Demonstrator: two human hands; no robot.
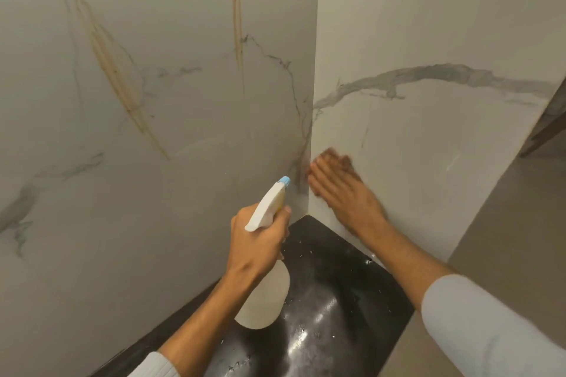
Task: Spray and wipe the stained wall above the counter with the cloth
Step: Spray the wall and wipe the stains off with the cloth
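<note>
My left hand (258,243) grips the neck of a white spray bottle (265,303). Its blue nozzle points up towards the corner where two marble walls meet. My right hand (340,190) lies flat on the right wall (428,138), just right of the corner and low above the counter. It presses a brown cloth (345,161) against the wall; only an edge of the cloth shows past the blurred fingers. Yellow-brown streaks run down the left wall (183,119): a long slanted stain (115,70) and a narrow vertical stain (237,24).
A glossy black counter (333,294) fills the corner below both hands, speckled with droplets or crumbs. The right wall ends at an outer edge on the far right, with a beige surface (505,239) beyond it. Grey veins cross both walls.
</note>
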